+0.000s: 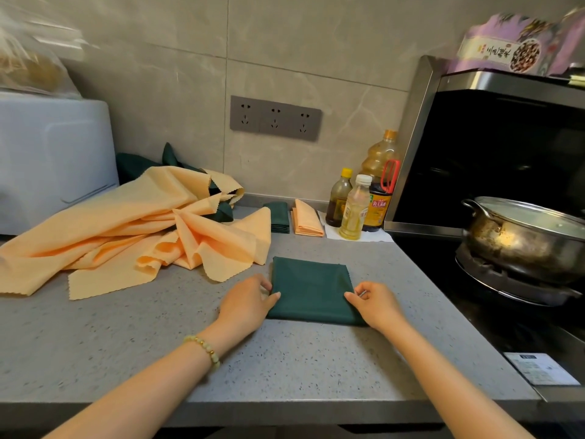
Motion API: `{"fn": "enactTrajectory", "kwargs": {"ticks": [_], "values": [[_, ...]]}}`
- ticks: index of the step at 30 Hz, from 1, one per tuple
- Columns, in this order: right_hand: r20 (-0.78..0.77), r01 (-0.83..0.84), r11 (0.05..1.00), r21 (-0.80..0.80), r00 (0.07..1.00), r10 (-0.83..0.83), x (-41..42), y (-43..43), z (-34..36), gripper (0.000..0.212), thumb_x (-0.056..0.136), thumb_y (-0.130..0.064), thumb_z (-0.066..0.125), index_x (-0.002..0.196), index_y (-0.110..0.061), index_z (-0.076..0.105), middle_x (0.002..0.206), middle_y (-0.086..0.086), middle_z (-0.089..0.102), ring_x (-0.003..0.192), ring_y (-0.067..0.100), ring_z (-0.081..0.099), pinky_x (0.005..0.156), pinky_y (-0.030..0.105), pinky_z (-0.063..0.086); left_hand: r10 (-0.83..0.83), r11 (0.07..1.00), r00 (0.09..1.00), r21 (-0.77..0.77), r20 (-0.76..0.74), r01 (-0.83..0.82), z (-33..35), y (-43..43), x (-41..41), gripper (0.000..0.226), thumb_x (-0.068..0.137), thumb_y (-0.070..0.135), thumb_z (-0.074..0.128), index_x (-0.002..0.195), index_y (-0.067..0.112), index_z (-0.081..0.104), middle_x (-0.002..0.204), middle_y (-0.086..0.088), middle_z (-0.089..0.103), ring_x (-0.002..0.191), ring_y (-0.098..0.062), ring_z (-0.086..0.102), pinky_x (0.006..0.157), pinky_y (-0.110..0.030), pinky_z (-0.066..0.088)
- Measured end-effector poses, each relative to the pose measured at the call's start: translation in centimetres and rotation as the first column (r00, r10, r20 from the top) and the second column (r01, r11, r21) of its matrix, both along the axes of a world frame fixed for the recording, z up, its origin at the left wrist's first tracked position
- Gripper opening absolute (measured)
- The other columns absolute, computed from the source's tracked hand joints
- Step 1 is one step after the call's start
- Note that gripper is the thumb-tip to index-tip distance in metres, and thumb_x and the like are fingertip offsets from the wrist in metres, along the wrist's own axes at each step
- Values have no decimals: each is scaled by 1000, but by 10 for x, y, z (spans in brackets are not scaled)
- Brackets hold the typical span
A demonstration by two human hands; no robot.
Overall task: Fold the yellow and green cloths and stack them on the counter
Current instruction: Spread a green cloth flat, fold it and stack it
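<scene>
Speckled grey counter [285, 359] is running along a tiled wall with a triple wall socket [275, 118]. Dark green cloth [311, 289], folded square, is lying flat well below the socket. Left hand [250, 299] and right hand [375, 304] are pinching its side edges. Loose yellow cloths [126, 229] are lying heaped below-left of the socket.

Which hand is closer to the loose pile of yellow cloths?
Left. The left hand grips the folded green cloth at its left edge, beside the yellow pile; the right hand grips its right edge, farther off.
</scene>
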State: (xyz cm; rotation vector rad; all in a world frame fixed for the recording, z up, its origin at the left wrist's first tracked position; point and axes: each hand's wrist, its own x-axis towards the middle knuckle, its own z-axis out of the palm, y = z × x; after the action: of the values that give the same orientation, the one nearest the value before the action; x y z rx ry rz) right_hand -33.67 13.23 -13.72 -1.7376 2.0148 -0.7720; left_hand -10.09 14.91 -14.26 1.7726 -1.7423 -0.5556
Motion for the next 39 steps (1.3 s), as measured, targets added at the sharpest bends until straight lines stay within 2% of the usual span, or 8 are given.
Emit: {"fn": "enactTrajectory", "kwargs": {"ticks": [6,9,12,14,16,19,25,39], "values": [[-146,55,996,-64,987,-64,6,10,6,24,92,-40,55,85,-18,57,65,-3,54,61,11,49,51,22,36,-2,999,998,49,63,-2,6,0,0,38,93,45,53,120,18,49,109,-2,63,96,-17,59,82,-30,49],[-275,51,971,-232,955,-116,13,20,14,24,96,-41,46,105,-20,52,90,-6,54,76,11,52,52,18,34,38,998,984,-56,175,-28,16,1,-5,53,95,50,46,134,15,36,116,-4,58,104,-19,57,88,-33,48],[-304,-70,942,-328,952,-35,29,12,21,36,100,-34,38,132,-19,46,131,-3,48,116,13,50,87,22,44,-27,972,956,-214,294,93,30,-12,-20,52,100,39,37,146,16,27,142,-4,42,127,-20,42,105,-34,37],[-396,-177,964,-200,914,86,44,-3,23,43,102,-31,31,142,-17,37,148,1,37,137,17,33,111,32,26,-167,958,893,-144,419,247,33,-28,-36,49,103,32,31,149,15,24,153,-4,30,140,-22,28,116,-37,23],[-483,-229,973,-9,853,196,57,-19,21,46,104,-30,24,148,-15,26,156,3,21,145,19,14,117,38,8,-267,952,809,15,523,304,28,-46,-48,50,104,29,25,151,14,18,159,-5,18,146,-23,13,119,-40,9],[-533,-241,964,113,804,263,62,-40,9,49,104,-29,20,151,-15,16,159,3,10,147,18,4,118,41,-1,-303,952,778,135,550,275,10,-67,-52,50,105,29,19,152,16,13,160,-2,10,148,-23,6,119,-43,2],[-446,-266,958,112,848,287,57,-55,-7,50,104,-33,17,151,-17,13,159,-2,9,146,14,4,118,38,-3,-245,968,861,59,446,245,-9,-77,-49,50,104,30,19,152,19,15,160,3,12,147,-17,7,119,-41,1],[-442,-272,956,111,848,293,61,10,-14,51,103,-33,13,152,-19,5,159,-4,2,146,11,-2,118,37,-7,-174,964,782,-60,598,260,-10,-12,-49,50,104,33,18,153,23,14,160,-1,9,148,-21,-1,118,-44,-8]]}}
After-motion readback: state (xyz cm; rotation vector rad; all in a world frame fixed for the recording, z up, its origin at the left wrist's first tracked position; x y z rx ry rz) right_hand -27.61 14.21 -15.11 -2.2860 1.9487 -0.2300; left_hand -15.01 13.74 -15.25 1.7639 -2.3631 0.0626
